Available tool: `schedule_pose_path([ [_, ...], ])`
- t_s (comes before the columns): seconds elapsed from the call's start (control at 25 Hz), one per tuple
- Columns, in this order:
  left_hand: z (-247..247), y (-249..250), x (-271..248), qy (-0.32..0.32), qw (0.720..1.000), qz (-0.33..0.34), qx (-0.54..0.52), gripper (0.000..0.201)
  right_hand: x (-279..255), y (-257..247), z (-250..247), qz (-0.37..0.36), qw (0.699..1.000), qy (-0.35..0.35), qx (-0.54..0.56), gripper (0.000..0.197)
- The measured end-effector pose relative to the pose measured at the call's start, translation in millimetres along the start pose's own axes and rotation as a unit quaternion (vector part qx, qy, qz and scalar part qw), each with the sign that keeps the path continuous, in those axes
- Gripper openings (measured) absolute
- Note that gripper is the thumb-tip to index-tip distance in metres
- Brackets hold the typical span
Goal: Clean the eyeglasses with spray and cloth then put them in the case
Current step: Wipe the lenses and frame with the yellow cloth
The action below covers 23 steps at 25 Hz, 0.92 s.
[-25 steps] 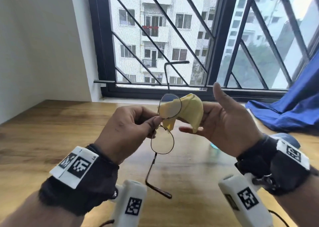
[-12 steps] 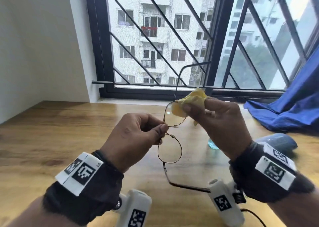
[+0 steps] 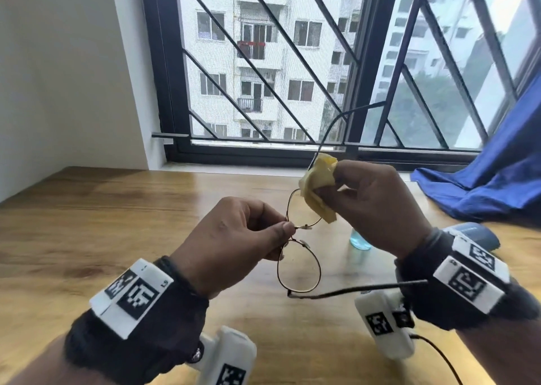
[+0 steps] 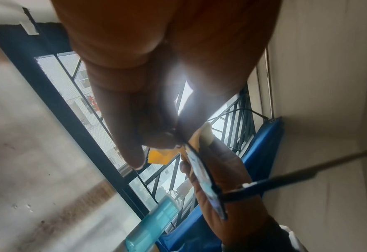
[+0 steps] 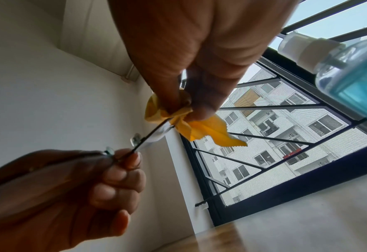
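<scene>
Thin dark wire-rimmed eyeglasses (image 3: 298, 270) hang in the air above the wooden table (image 3: 87, 223), one lens above the other. My left hand (image 3: 234, 238) pinches the bridge between thumb and forefinger. My right hand (image 3: 371, 206) pinches a folded yellow cloth (image 3: 317, 191) round the upper lens. In the right wrist view the cloth (image 5: 199, 126) wraps the lens edge and the left hand (image 5: 70, 187) holds the frame. One temple arm sticks up toward the window, the other points right. A spray bottle (image 3: 360, 241) of blue liquid stands on the table behind the right hand. The case (image 3: 480, 235) is a dark blue shape behind the right wrist.
A barred window (image 3: 292, 62) runs along the table's far edge. A blue fabric (image 3: 483, 185) is heaped at the right rear. A white wall (image 3: 58, 77) closes the left side. The spray bottle (image 5: 350, 71) looms close in the right wrist view.
My right hand, open with the cloth in its palm a second ago, has closed the cloth on the upper lens. The glasses have turned so the lower temple arm points right.
</scene>
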<state>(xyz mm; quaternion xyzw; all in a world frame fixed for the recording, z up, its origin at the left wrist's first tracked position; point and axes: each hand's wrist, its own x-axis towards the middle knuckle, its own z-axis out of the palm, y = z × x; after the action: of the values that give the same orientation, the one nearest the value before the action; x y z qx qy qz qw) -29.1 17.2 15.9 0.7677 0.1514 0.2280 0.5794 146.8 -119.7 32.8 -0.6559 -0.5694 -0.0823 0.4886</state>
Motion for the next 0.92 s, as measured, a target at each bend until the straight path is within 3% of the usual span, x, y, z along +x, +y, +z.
schedule_pose_path([
  [0.12, 1, -2, -2, -0.014, 0.999, 0.016, 0.049, 0.011, -1, 0, 2, 0.044, 0.998, 0.002, 0.043, 0.020],
  [0.24, -1, -2, -2, -0.036, 0.995, 0.030, 0.093, 0.010, -1, -2, -2, 0.041, 0.998, -0.037, -0.042, 0.021],
  [0.32, 0, -1, -2, -0.028, 0.996, 0.029, 0.085, 0.010, -2, -3, -4, 0.034, 0.996, -0.028, -0.082, 0.013],
  [0.44, -2, 0, -1, 0.020, 0.998, 0.019, 0.064, 0.009, -2, -3, -4, 0.021, 0.994, 0.033, -0.098, 0.002],
  [0.56, -14, 1, 5, 0.120, 0.991, 0.024, 0.063, 0.008, 4, 2, -16, 0.039, 0.998, 0.047, 0.032, 0.019],
  [0.68, -17, 2, 7, 0.151, 0.986, 0.044, 0.055, 0.009, 3, -2, -22, -0.049, 0.998, 0.008, 0.046, 0.012],
  [0.8, -6, 4, 2, 0.100, 0.994, 0.035, -0.001, 0.010, 0, -3, -4, -0.185, 0.972, -0.007, -0.146, 0.006],
  [0.92, -2, 7, -1, 0.040, 0.995, 0.005, -0.088, 0.020, -1, -6, 1, -0.262, 0.941, -0.010, -0.214, 0.004],
])
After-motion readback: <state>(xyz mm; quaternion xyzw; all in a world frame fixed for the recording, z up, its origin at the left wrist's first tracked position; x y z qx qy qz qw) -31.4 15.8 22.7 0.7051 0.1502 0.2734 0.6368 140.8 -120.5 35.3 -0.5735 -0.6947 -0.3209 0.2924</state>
